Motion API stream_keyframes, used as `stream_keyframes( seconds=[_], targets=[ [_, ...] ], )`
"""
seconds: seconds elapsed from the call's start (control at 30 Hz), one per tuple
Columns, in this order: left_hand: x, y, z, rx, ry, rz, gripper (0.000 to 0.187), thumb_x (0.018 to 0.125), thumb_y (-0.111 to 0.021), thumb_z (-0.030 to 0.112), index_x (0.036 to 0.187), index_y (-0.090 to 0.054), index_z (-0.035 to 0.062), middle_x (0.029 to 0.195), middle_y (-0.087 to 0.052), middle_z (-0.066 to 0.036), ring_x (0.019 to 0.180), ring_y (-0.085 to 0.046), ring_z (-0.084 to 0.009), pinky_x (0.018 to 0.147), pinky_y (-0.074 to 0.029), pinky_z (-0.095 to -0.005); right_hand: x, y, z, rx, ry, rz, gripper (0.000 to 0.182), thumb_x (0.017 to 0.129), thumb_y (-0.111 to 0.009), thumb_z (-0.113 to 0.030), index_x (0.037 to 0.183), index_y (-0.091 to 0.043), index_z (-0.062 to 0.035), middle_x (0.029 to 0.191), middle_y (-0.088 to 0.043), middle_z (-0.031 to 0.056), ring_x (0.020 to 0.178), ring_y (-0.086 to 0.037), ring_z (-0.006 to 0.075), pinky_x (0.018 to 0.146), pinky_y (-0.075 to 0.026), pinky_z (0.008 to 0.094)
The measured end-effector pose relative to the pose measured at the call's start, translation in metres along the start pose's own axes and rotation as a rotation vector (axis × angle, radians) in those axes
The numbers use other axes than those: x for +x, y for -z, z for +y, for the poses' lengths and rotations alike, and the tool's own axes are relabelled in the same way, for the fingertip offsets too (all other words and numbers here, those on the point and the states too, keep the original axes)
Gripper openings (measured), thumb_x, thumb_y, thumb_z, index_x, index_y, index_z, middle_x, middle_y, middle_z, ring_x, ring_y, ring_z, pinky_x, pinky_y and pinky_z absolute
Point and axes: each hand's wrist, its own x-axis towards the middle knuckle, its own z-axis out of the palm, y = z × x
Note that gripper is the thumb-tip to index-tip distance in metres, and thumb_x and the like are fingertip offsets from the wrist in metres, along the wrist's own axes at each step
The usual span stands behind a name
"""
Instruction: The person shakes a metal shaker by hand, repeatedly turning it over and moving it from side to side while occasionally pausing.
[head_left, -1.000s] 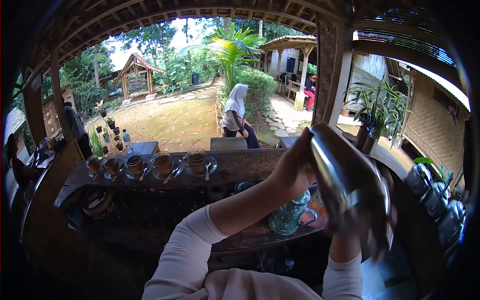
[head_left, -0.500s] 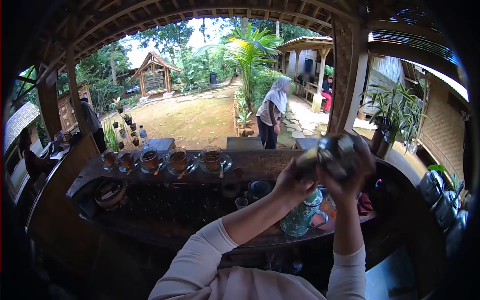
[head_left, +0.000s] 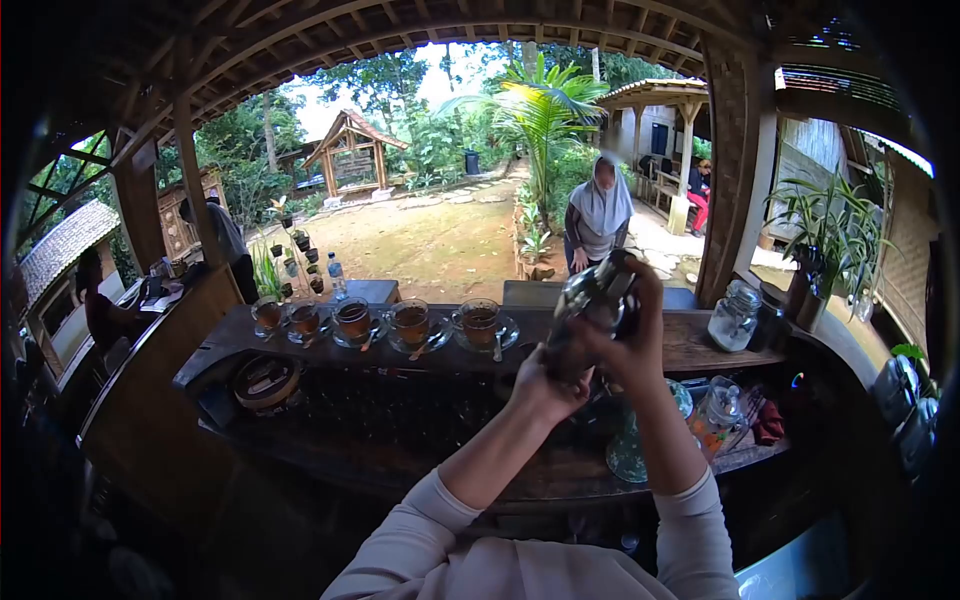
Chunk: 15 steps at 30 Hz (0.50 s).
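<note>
A dark, shiny jar-like container [head_left: 592, 290] is raised above the counter [head_left: 480, 480] and tilted between my two hands. My left hand [head_left: 550, 390] is closed around its lower end. My right hand [head_left: 637, 345] wraps its side from the right, fingers over the top. Below my right forearm stands a green speckled enamel pitcher [head_left: 627, 452], partly hidden by the arm. Right of it is a clear glass pitcher [head_left: 716, 412] with an orange pattern. On the raised ledge to the left, several glass cups of brown tea [head_left: 479, 322] sit on saucers with spoons.
A lidded glass jar of white contents [head_left: 735, 320] stands on the ledge at right, above a red cloth [head_left: 768, 424]. A round woven box [head_left: 267, 382] lies at left. Behind the tea cups is a water bottle [head_left: 336, 275]. A person in a headscarf [head_left: 598, 215] stands across the counter.
The container has moved left and slightly down in the view, still in both hands, and its tilt differs. My view has swung left. The person across the counter now faces this way.
</note>
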Motion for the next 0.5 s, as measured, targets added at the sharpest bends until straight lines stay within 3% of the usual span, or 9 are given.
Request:
stream_keyframes(
  seconds=[0.03,0.13,0.17,0.23,0.3,0.37,0.4,0.43,0.5],
  targets=[
    [-0.01,-0.014,-0.006,0.028,-0.007,0.117,0.044,0.092,-0.034,0.037,0.118,-0.048,0.0051,0.109,-0.056,-0.013,0.097,-0.058,-0.0273,0.083,-0.048,-0.0444,0.002,-0.007,0.001,0.124,-0.156,0.062,0.074,0.059,-0.082,-0.014,0.12,-0.042,-0.0045,0.114,-0.048,0.0152,0.104,-0.051,0.0225,0.085,-0.044,0.0351],
    [-0.036,-0.081,-0.006,0.193,-0.194,-0.187,0.048,0.092,-0.034,0.044,0.126,-0.043,0.0117,0.114,-0.055,-0.01,0.103,-0.055,-0.0247,0.086,-0.046,-0.0482,-0.001,-0.01,-0.065,-0.093,0.234,-0.127,0.069,0.056,-0.082,-0.024,0.114,-0.05,-0.0053,0.112,-0.049,0.0155,0.102,-0.052,0.0293,0.089,-0.041,0.0404],
    [-0.049,-0.1,0.004,-0.092,0.125,-0.132,0.05,0.091,-0.039,0.045,0.128,-0.041,0.0121,0.118,-0.054,-0.01,0.108,-0.053,-0.025,0.089,-0.044,-0.0482,-0.042,-0.005,-0.057,0.548,-0.324,-0.28,0.061,0.06,-0.079,-0.03,0.113,-0.054,-0.015,0.114,-0.05,0.0124,0.101,-0.053,0.0295,0.091,-0.039,0.0446],
    [-0.071,-0.124,-0.001,0.104,-0.041,-0.439,0.055,0.09,-0.042,0.043,0.128,-0.04,0.0037,0.121,-0.052,-0.013,0.11,-0.051,-0.0289,0.093,-0.043,-0.0438,-0.018,-0.036,-0.084,0.03,1.085,-0.114,0.049,0.062,-0.066,-0.054,0.104,-0.059,-0.0291,0.116,-0.051,0.008,0.102,-0.054,0.0276,0.094,-0.032,0.0529],
    [-0.07,-0.109,0.012,0.091,-0.076,-0.432,0.054,0.09,-0.042,0.042,0.126,-0.041,0.0025,0.122,-0.05,-0.014,0.111,-0.05,-0.0297,0.093,-0.043,-0.0438,-0.026,-0.029,-0.048,0.106,0.925,-0.345,0.056,0.058,-0.067,-0.056,0.103,-0.061,-0.0234,0.117,-0.049,0.012,0.107,-0.051,0.0285,0.093,-0.033,0.0536],
    [-0.05,-0.054,0.037,-0.076,-0.054,-0.288,0.05,0.091,-0.039,0.043,0.127,-0.042,0.0084,0.121,-0.052,-0.013,0.11,-0.051,-0.0287,0.091,-0.044,-0.0468,-0.021,-0.037,-0.026,0.134,-0.061,-0.454,0.07,0.056,-0.076,-0.043,0.112,-0.054,-0.0075,0.12,-0.045,0.0164,0.114,-0.043,0.0336,0.094,-0.036,0.0463],
    [-0.045,-0.042,0.042,-0.205,-0.098,-0.119,0.05,0.091,-0.037,0.045,0.125,-0.044,0.0091,0.116,-0.055,-0.013,0.106,-0.054,-0.0267,0.089,-0.045,-0.0464,-0.004,-0.056,-0.014,-0.159,0.208,-0.271,0.073,0.057,-0.08,-0.034,0.117,-0.049,-0.0061,0.121,-0.045,0.0175,0.112,-0.045,0.0347,0.092,-0.039,0.0413],
    [-0.046,0.02,0.061,-0.115,0.078,-0.207,0.054,0.091,-0.035,0.047,0.123,-0.044,0.0042,0.114,-0.055,-0.014,0.104,-0.055,-0.0281,0.088,-0.046,-0.0446,-0.008,-0.077,0.015,0.056,-0.115,-0.125,0.078,0.058,-0.081,-0.026,0.122,-0.042,-0.0063,0.123,-0.044,0.0185,0.11,-0.049,0.0301,0.089,-0.041,0.0393],
    [-0.059,0.002,0.06,-0.024,0.015,-0.043,0.055,0.091,-0.036,0.047,0.123,-0.044,0.0025,0.116,-0.054,-0.014,0.104,-0.055,-0.0284,0.088,-0.046,-0.0437,0.01,-0.086,0.011,0.131,-0.207,-0.033,0.08,0.059,-0.081,-0.024,0.124,-0.039,-0.0065,0.121,-0.047,0.0173,0.109,-0.051,0.0256,0.088,-0.043,0.0379]
  ],
)
